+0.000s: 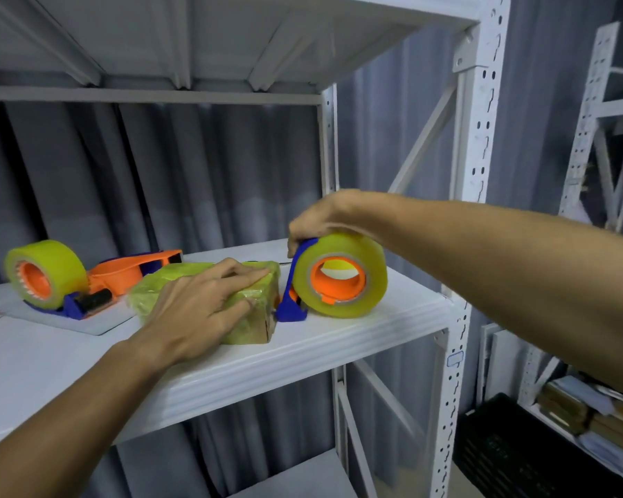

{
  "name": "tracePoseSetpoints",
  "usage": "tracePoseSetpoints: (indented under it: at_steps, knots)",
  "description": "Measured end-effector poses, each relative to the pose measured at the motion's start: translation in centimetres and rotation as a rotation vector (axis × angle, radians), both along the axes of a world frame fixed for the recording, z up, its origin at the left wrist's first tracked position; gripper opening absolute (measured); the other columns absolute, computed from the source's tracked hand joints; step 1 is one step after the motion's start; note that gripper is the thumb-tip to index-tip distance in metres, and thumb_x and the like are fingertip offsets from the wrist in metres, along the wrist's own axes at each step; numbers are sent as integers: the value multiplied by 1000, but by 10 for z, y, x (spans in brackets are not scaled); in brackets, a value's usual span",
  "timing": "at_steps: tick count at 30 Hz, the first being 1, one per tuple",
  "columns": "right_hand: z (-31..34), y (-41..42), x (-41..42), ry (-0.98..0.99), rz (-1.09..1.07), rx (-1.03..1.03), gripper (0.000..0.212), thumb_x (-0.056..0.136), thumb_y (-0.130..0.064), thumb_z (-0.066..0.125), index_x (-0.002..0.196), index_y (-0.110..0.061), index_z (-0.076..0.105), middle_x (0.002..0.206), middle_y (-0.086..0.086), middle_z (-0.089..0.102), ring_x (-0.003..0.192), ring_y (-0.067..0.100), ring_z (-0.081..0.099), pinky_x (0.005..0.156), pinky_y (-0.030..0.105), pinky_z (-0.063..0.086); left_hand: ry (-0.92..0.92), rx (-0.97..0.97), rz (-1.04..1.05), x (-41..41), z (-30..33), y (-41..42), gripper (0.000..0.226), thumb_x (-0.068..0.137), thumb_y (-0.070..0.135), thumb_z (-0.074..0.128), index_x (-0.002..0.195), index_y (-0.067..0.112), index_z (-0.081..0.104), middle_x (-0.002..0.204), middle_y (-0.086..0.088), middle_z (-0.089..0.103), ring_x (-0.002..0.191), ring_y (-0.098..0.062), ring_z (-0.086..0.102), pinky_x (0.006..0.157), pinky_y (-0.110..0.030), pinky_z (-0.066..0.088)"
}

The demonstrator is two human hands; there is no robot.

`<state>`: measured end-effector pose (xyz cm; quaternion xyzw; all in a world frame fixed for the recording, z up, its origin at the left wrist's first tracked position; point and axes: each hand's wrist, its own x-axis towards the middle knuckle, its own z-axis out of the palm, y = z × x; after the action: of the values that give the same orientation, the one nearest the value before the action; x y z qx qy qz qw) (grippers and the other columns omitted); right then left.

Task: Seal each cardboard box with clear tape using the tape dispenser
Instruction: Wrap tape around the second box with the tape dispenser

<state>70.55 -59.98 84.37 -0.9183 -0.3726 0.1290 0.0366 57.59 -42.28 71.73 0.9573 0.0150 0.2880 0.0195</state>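
A small cardboard box (256, 318), wrapped in yellowish clear tape, lies on the white shelf (339, 339). My left hand (198, 310) rests flat on its top with fingers spread. Right of the box stands a tape dispenser (339, 278) with a blue frame, an orange hub and a thick roll of clear tape. My right hand (317, 221) grips the dispenser from above and behind, fingers curled round its top. The dispenser's blue foot touches the shelf at the box's right end.
A second orange and blue tape dispenser (72, 278) with its own roll lies on a white sheet at the shelf's left. White metal rack uprights (479, 138) stand to the right. Grey curtains hang behind. Lower right, another rack holds stacked parcels (583, 415).
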Motion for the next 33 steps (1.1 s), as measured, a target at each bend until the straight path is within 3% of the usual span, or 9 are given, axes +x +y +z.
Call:
tracePoseSetpoints:
  at_steps: [4, 13, 16, 18, 21, 24, 27, 30, 33]
  knots:
    - [2, 7, -8, -40, -43, 14, 27, 94, -42, 62, 96, -16, 71, 89, 6, 74, 73, 20, 69, 73, 34, 60, 45, 5, 15, -1, 4, 2, 59, 86, 57, 29, 144, 56, 42, 125, 26, 51, 104, -12, 59, 80, -40, 51]
    - [-15, -53, 21, 43, -146, 331, 32, 86, -51, 69, 86, -20, 69, 95, 6, 73, 79, 24, 71, 74, 32, 57, -18, -42, 148, 5, 9, -14, 68, 77, 87, 26, 121, 47, 59, 112, 24, 57, 100, -10, 58, 78, -36, 48]
    - [8, -80, 20, 211, -125, 485, 35, 85, -47, 70, 94, -14, 77, 101, 15, 77, 81, 27, 71, 91, 46, 57, -27, -27, 167, 8, 9, -16, 60, 76, 78, 29, 113, 42, 59, 107, 18, 57, 97, -14, 59, 75, -36, 48]
    - [25, -99, 12, 200, -116, 543, 41, 78, -52, 73, 97, -17, 80, 99, 12, 77, 84, 28, 73, 96, 49, 56, -64, -31, 182, 13, 8, -20, 51, 75, 70, 33, 106, 38, 58, 104, 16, 57, 95, -18, 60, 73, -35, 47]
    - [29, -117, 3, 50, -101, 564, 45, 74, -60, 75, 91, -19, 81, 84, 2, 79, 83, 27, 76, 89, 44, 59, -156, -52, 215, 22, 3, -30, 34, 82, 67, 46, 90, 34, 52, 94, 14, 56, 85, -20, 57, 65, -35, 44]
    - [17, -125, -1, 65, -93, 602, 45, 78, -60, 73, 81, -16, 80, 80, 3, 78, 78, 27, 76, 86, 44, 59, -207, -104, 137, 25, -1, -29, 20, 84, 51, 55, 84, 32, 50, 89, 15, 57, 84, -20, 59, 63, -36, 45]
    - [10, -128, -1, 96, -65, 634, 48, 81, -63, 68, 86, -16, 78, 80, 2, 78, 71, 22, 76, 78, 39, 60, -187, -246, 5, 16, 1, -15, 20, 80, 48, 58, 86, 28, 60, 93, 18, 65, 90, -13, 61, 77, -38, 50]
    - [6, -128, 0, 113, -36, 699, 48, 85, -60, 66, 84, -13, 75, 73, 1, 77, 57, 14, 71, 64, 29, 51, -127, -324, -116, -3, 4, -1, 9, 90, 34, 72, 97, 29, 68, 111, 24, 68, 107, -1, 61, 93, -34, 51]
    - [-1, -124, 1, 142, -13, 738, 49, 84, -59, 67, 79, -12, 75, 73, 4, 77, 57, 14, 70, 63, 28, 49, -70, -335, -201, -20, 7, 4, 12, 92, 27, 71, 104, 29, 71, 117, 25, 69, 112, -1, 64, 95, -33, 54]
